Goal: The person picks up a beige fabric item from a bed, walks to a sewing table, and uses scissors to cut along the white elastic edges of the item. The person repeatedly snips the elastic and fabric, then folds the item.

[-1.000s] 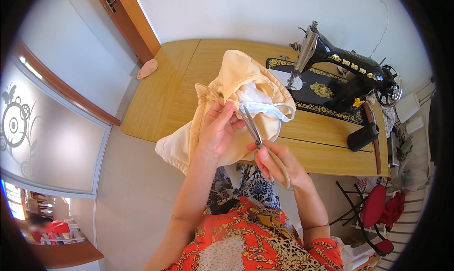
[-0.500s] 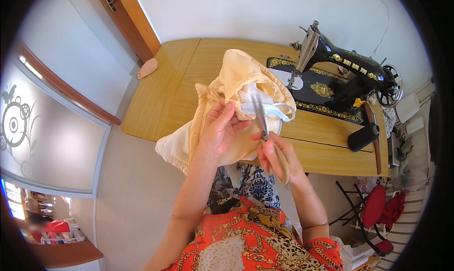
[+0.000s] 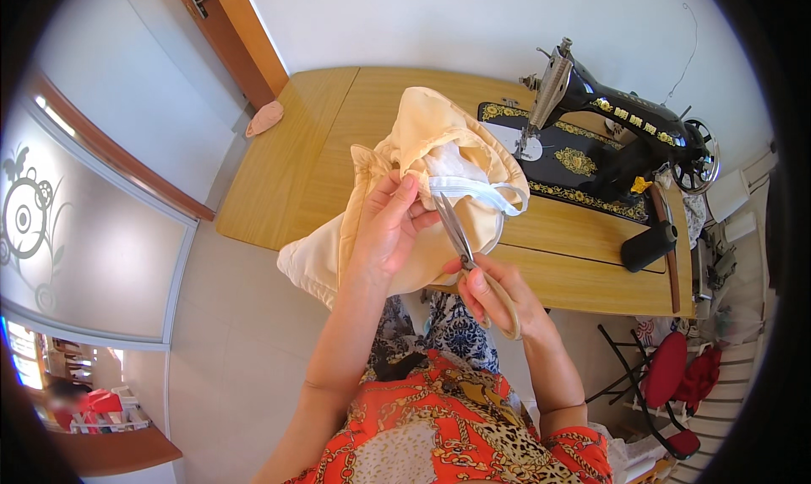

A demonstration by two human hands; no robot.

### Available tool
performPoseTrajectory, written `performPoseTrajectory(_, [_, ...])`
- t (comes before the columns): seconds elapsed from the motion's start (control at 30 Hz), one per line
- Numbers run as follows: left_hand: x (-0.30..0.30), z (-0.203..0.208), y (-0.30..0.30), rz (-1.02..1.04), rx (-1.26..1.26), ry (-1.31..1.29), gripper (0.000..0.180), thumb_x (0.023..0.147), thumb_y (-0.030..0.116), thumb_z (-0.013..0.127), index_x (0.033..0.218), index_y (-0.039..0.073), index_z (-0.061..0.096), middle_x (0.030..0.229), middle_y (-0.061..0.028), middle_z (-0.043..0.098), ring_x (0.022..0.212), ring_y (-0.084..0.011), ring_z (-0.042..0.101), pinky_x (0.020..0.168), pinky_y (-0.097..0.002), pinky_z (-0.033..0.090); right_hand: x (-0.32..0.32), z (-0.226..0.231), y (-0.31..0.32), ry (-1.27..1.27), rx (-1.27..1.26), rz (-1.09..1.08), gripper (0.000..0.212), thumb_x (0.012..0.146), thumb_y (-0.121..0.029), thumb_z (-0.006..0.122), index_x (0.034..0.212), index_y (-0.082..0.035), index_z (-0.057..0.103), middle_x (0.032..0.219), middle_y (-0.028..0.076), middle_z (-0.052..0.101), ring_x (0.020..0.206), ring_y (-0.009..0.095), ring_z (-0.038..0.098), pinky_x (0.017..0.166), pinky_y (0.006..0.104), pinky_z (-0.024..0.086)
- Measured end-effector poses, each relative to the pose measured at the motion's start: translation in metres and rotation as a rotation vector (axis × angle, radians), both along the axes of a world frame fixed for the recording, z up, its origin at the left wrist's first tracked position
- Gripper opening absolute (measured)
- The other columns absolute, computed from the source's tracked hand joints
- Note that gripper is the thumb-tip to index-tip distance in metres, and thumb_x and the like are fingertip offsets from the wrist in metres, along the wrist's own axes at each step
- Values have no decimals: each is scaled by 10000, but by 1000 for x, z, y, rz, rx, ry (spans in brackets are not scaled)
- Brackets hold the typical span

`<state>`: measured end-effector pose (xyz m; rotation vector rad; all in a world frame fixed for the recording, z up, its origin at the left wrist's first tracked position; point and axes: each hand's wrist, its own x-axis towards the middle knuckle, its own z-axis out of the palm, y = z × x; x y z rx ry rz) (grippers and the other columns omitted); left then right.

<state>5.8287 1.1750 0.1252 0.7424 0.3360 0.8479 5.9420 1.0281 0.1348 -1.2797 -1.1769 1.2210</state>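
A cream, padded piece of fabric (image 3: pixel 439 116) with gathered edges lies bunched over the front of the table. My left hand (image 3: pixel 390 218) pinches its edge, thumb on top, beside a white zipper tape (image 3: pixel 473 188) that loops out to the right. Scissors (image 3: pixel 454 231) with grey blades and tan handles are in my right hand (image 3: pixel 498 294). Their blades point up and left, with the tips close below the zipper tape near my left fingers. The blades look slightly parted.
A black sewing machine (image 3: pixel 625 116) with gold decoration stands on the wooden table (image 3: pixel 304 163) at the right. A black thread cone (image 3: pixel 649 246) is near the right edge, a pink cloth item (image 3: pixel 265 118) at the far left corner. A red folding chair (image 3: pixel 667 370) stands lower right.
The scissors have moved down and left, away from over the zipper tape to just below it. My left hand keeps its pinch on the fabric with little movement.
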Motion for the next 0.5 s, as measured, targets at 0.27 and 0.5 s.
performPoseTrajectory(0.27, [-1, -2, 2, -13, 11, -2, 135, 888, 224, 533, 954, 107, 526, 935, -31, 617, 846, -125, 609, 708, -292, 533, 0, -2, 0, 19, -18, 4, 510, 927, -414, 375, 1028, 69, 500, 540, -20, 406, 436, 51, 392, 411, 193, 329])
performPoseTrajectory(0.5, [-1, -2, 2, -8, 18, 18, 141, 885, 228, 538, 959, 108, 526, 940, -27, 609, 842, -120, 604, 698, -280, 527, 1, 1, 1, 48, -58, 19, 496, 927, -403, 383, 1025, 70, 500, 536, -22, 400, 429, 51, 386, 408, 192, 326])
